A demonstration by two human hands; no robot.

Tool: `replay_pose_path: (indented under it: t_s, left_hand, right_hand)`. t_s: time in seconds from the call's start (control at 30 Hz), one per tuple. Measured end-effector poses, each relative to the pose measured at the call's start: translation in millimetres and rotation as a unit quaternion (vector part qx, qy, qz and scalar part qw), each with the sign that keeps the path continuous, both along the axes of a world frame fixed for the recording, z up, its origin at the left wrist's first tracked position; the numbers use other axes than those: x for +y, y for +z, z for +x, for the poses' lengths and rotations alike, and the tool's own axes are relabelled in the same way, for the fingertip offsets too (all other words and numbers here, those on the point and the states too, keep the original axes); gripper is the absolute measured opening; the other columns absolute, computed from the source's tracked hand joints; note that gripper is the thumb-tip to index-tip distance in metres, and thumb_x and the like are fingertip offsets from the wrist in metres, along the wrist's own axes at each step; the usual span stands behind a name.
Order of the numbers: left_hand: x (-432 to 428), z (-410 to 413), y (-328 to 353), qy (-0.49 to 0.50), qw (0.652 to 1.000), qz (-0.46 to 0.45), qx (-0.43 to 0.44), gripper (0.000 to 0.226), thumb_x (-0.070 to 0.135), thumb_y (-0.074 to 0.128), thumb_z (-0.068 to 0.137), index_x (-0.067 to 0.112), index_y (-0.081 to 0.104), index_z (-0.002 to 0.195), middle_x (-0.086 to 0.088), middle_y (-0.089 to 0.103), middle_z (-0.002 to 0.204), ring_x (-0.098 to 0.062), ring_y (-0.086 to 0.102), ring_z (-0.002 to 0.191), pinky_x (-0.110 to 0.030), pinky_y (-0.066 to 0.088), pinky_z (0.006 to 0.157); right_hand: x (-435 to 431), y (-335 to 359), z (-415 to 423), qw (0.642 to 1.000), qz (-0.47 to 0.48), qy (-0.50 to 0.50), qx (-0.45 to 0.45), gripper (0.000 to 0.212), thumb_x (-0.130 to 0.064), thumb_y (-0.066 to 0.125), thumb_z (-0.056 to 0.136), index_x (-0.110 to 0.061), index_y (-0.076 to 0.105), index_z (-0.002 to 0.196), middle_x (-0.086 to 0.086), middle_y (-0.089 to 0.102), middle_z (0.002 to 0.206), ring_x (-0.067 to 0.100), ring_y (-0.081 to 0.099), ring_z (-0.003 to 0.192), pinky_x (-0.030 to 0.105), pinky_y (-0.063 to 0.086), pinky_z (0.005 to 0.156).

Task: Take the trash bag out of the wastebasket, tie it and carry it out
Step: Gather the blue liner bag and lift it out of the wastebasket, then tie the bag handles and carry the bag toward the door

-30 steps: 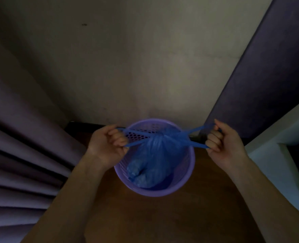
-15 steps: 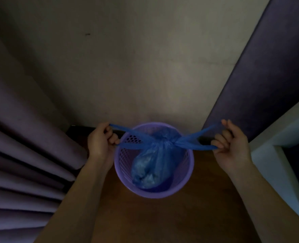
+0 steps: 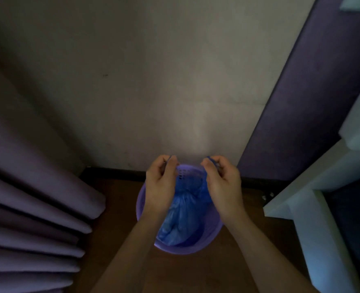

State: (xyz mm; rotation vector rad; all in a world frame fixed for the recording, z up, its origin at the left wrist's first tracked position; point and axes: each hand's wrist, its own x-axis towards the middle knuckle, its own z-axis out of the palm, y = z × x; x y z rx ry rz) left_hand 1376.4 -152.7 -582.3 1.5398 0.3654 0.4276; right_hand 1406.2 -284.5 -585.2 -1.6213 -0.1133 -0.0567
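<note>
A blue plastic trash bag (image 3: 180,220) hangs inside a round purple perforated wastebasket (image 3: 208,242) on the wooden floor. The bag's neck is gathered into a knot near the basket's middle. My left hand (image 3: 161,185) pinches one blue bag handle above the basket's left rim. My right hand (image 3: 222,182) pinches the other handle above the right rim. Both hands sit close together, their fingertips a short gap apart over the basket's far edge.
A pale wall (image 3: 164,81) with a dark baseboard stands just behind the basket. Purple curtain folds (image 3: 33,208) hang at the left. A dark purple panel (image 3: 301,102) and a white shelf unit (image 3: 322,197) close in the right side.
My hands were pulling the two handles far apart to the sides; now they have come together above the basket, and the handles are slack and raised.
</note>
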Motion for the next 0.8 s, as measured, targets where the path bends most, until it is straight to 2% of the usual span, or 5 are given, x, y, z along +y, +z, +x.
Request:
replay_pose_path:
  t_s: [0.1,0.2,0.53,0.67,0.8]
  left_hand:
    - [-3.8,-1.7,50.4,0.015,1.000,-0.009,0.023,0.031,0.015,0.052,0.100,0.015,0.055,0.069,0.009,0.043,0.049,-0.008,0.038,0.049,-0.029,0.034,0.052]
    - [-2.4,-10.4,120.0,0.013,0.999,-0.006,0.040,0.034,0.013,0.054,0.099,0.022,0.058,0.066,0.008,0.046,0.050,-0.009,0.040,0.051,-0.032,0.036,0.054]
    - [6.8,-69.2,405.4,0.016,0.998,0.043,0.047,0.024,0.033,0.053,0.090,0.019,0.052,0.071,0.006,0.047,0.058,-0.008,0.044,0.057,-0.034,0.040,0.056]
    - [14.5,-98.9,521.1,0.005,0.998,0.026,0.057,0.027,0.019,0.055,0.096,0.021,0.053,0.069,0.008,0.048,0.058,-0.011,0.044,0.058,-0.037,0.041,0.059]
    - [20.9,-130.9,587.5,0.033,0.998,0.024,0.054,0.029,0.010,0.055,0.096,0.019,0.054,0.068,0.009,0.050,0.056,-0.014,0.046,0.057,-0.037,0.042,0.061]
  right_hand:
    - [0.5,47.4,-9.6,0.999,0.016,-0.001,0.029,0.031,-0.018,0.057,0.100,-0.029,0.056,0.071,-0.016,0.047,0.051,0.001,0.041,0.048,0.019,0.037,0.050]
    - [2.4,114.7,-21.5,0.999,-0.007,0.000,0.039,0.023,-0.017,0.057,0.101,-0.024,0.059,0.079,-0.015,0.052,0.055,0.001,0.045,0.052,0.019,0.040,0.054]
    - [19.3,417.0,-62.9,0.998,-0.046,-0.017,0.026,0.030,-0.010,0.060,0.098,-0.027,0.057,0.073,-0.020,0.055,0.057,0.000,0.050,0.054,0.010,0.038,0.057]
    - [26.9,526.8,-84.5,0.998,-0.067,-0.013,0.012,0.027,-0.011,0.061,0.097,-0.023,0.058,0.073,-0.017,0.056,0.059,0.002,0.050,0.056,0.012,0.039,0.058]
    - [33.8,590.8,-112.3,0.998,-0.068,-0.014,-0.005,0.027,-0.012,0.062,0.097,-0.025,0.058,0.073,-0.014,0.058,0.062,0.005,0.053,0.058,0.016,0.043,0.060]
